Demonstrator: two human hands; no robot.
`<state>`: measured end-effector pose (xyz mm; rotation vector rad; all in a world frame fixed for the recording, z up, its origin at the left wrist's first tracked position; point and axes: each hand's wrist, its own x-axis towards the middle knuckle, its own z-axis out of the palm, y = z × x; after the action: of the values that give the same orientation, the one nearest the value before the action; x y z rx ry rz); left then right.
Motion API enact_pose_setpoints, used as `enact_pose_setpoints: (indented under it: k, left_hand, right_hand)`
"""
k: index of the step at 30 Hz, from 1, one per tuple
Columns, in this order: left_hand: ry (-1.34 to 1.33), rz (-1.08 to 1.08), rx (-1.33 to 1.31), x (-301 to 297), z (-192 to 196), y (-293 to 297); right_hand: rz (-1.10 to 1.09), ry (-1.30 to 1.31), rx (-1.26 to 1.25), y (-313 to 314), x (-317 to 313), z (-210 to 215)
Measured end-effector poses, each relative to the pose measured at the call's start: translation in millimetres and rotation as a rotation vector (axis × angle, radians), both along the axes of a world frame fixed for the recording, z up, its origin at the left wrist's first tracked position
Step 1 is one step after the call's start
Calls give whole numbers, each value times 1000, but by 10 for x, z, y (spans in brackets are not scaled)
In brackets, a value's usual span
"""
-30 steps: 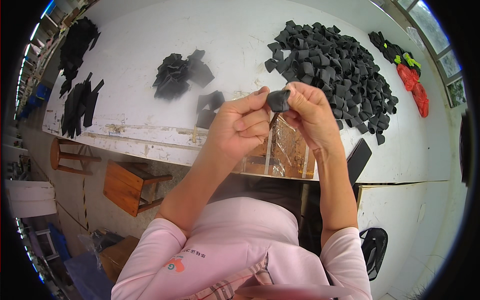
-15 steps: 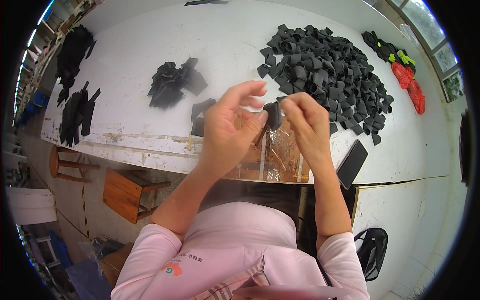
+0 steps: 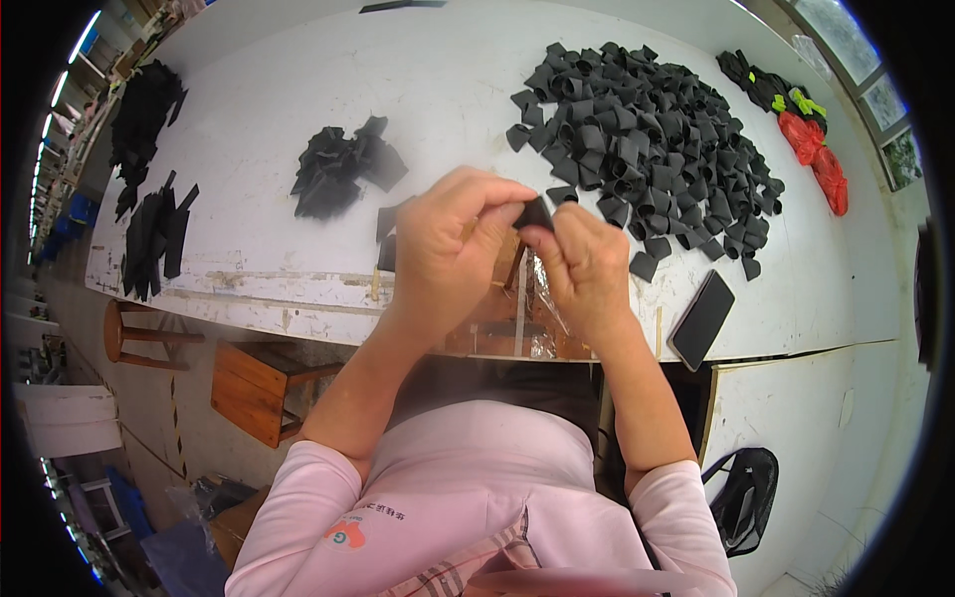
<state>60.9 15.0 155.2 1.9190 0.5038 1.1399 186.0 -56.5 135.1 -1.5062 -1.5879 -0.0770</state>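
Above the white table's (image 3: pixel 259 214) near edge, the left hand (image 3: pixel 448 249) and right hand (image 3: pixel 585 261) meet, fingertips pinched together on a small black piece (image 3: pixel 534 213). A large black pile (image 3: pixel 647 139) lies beyond; a phone (image 3: pixel 701 319) lies right.

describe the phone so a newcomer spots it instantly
Start at the white table and follow its near edge to the person's right, past the right hand. The phone lies flat by that edge, just below the big pile of black pieces. It alone is a smooth, glossy dark rectangle.
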Motion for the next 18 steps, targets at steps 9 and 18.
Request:
enact_pose_setpoints:
  k: [9, 18]
  left_hand:
    - [-179, -82, -131, 27, -68, -48]
    - [-701, -339, -962, -47, -215, 22]
  right_hand:
    - [16, 94, -82, -77, -67, 215]
    - [6, -29, -54, -17, -50, 309]
